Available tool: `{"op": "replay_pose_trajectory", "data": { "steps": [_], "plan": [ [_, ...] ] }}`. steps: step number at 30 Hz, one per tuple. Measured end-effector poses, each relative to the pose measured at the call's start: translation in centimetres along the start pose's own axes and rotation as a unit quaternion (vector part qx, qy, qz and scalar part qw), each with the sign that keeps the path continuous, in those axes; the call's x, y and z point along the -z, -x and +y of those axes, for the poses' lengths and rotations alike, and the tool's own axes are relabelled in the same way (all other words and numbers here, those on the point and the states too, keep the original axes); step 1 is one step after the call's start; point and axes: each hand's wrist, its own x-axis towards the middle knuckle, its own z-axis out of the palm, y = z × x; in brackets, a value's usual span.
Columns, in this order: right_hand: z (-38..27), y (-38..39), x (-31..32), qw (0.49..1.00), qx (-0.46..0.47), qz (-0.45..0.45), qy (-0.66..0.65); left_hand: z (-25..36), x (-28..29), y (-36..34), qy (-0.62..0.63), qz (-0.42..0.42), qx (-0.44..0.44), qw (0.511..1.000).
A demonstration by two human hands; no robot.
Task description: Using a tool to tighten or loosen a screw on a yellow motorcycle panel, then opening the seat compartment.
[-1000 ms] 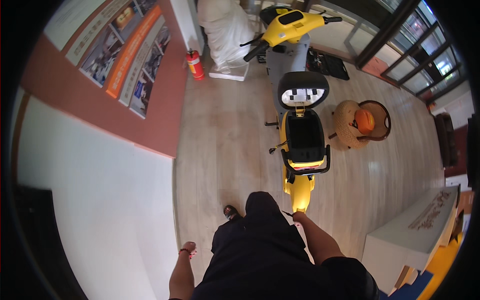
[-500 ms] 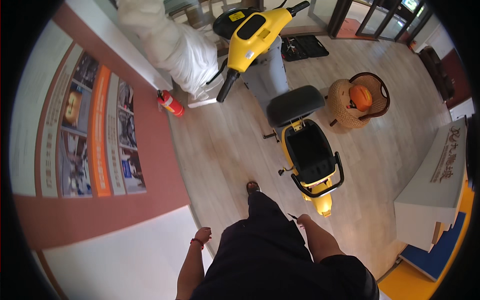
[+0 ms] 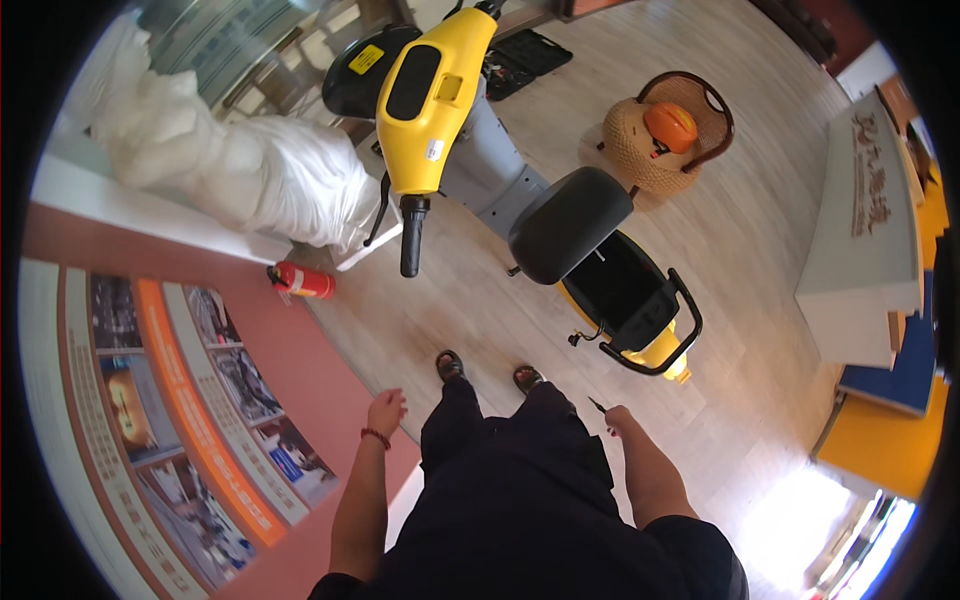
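Observation:
In my right hand (image 3: 621, 421) is a small, thin, dark pointed tool (image 3: 598, 405), its tip sticking out past the fingers; its exact kind is too small to tell. My left hand (image 3: 387, 411), with a red bead bracelet at the wrist, hangs loosely open beside my body with nothing visible in it. Ahead of me stands a yellow electric scooter (image 3: 425, 110). Its black seat (image 3: 570, 225) is tipped up, exposing the dark storage bin (image 3: 615, 290) under it. Neither hand touches the scooter; the right one is nearer to its rear rack (image 3: 690, 345).
A red fire extinguisher (image 3: 305, 281) and a white-draped statue (image 3: 250, 180) stand at the left, near a wall display (image 3: 190, 420). Beyond the scooter lies an open black tool case (image 3: 530, 55). A wicker chair (image 3: 640, 170) holds an orange helmet (image 3: 671, 128). A white counter (image 3: 865, 220) stands right.
My view has turned and shifted closer to the scooter's front left side, so the scooter sits farther left. Both feet now show. The tool stays in my right hand.

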Motion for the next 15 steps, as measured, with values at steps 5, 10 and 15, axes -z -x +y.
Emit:
{"op": "replay_pose_trajectory", "data": {
  "steps": [5, 10, 15],
  "plan": [
    [0.8, 2.3, -7.4, 0.995, -0.043, 0.01, -0.089, 13.8, 3.6, -4.9, -0.021, -0.02, -0.156, 0.987],
    [0.0, 2.7, -14.9, 0.999, 0.002, -0.008, 0.05, 22.7, 3.9, -7.8, 0.062, -0.082, -0.266, 0.959],
    [-1.2, 5.2, -16.7, 0.979, 0.074, 0.057, 0.179, 25.7, 1.4, -9.6, -0.126, -0.092, -0.363, 0.918]
  ]
}}
